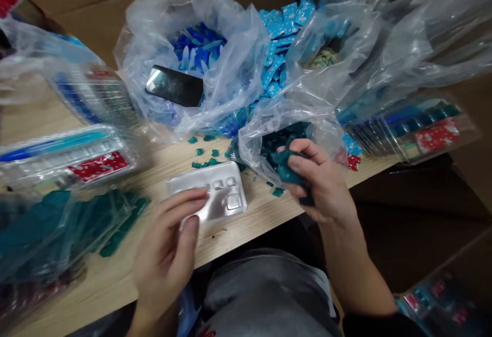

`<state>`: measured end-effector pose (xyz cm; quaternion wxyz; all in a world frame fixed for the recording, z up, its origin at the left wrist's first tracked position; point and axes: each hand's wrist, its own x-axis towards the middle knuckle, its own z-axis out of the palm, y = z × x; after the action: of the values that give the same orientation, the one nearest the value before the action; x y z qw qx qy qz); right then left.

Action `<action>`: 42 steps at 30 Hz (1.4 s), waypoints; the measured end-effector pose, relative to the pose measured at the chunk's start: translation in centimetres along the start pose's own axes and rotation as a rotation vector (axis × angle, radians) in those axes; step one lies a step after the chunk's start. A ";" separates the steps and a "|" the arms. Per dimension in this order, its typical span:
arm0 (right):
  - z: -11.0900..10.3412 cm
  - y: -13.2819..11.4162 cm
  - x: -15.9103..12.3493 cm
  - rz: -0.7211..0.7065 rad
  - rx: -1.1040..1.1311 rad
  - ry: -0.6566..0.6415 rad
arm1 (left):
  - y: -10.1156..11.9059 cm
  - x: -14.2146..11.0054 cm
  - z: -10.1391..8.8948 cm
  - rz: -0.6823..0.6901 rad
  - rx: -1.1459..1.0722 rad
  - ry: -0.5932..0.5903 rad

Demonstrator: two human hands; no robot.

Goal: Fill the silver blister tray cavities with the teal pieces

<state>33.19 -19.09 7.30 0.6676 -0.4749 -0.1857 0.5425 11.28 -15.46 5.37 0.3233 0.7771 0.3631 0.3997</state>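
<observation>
My right hand (319, 175) is closed around a clump of dark teal pieces (290, 168). It is at the mouth of a clear plastic bag (251, 145) that holds more pieces of the same colour. My left hand (169, 239) has its fingers stretched and its thumb apart, with nothing visible in it. Its fingertips overlap the left part of a shiny clear moulded tray (232, 201) with square hollows; whether they touch it I cannot tell. Several small teal pieces (207, 163) lie loose on the wooden table (253, 214) behind the tray.
A large plastic bag (134, 24) of blue pointed pieces (200, 45) stands at the back, a black phone (175, 86) on it. Light-blue patterned packets (280, 24) are piled beside it. Filled clear trays stand at left (96, 147) and right (434, 127). Wrapped teal material (49, 224) lies front left.
</observation>
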 end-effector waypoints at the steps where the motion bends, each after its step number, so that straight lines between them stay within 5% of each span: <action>1: 1.0 0.2 -0.4 0.051 0.030 -0.063 | 0.6 0.4 0.5 0.011 -0.055 -0.015; 5: 4.2 1.8 -1.2 0.188 0.053 -0.251 | 1.5 1.4 0.7 0.001 -0.223 0.040; 14: 6.7 5.4 -0.3 0.196 -0.034 -0.261 | -1.6 1.0 -1.3 -0.203 -0.391 0.051; 22: 7.2 6.8 -0.3 -0.076 -0.331 -0.267 | -2.1 0.9 -1.1 -0.121 -0.209 0.171; 28: 6.6 6.9 -0.2 0.115 -0.387 -0.230 | -3.7 -0.4 -3.4 -0.075 -0.114 0.219; 35: 4.3 6.7 -0.3 0.225 -0.302 -0.096 | -6.7 0.2 -5.8 0.009 0.414 -0.083; 42: 3.9 6.7 -0.4 0.241 -0.300 -0.097 | -7.7 1.4 -4.9 0.094 0.588 -0.129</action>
<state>26.43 -17.99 3.67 0.5098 -0.5610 -0.2384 0.6071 5.33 -9.24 2.07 0.0879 0.8771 0.4055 0.2421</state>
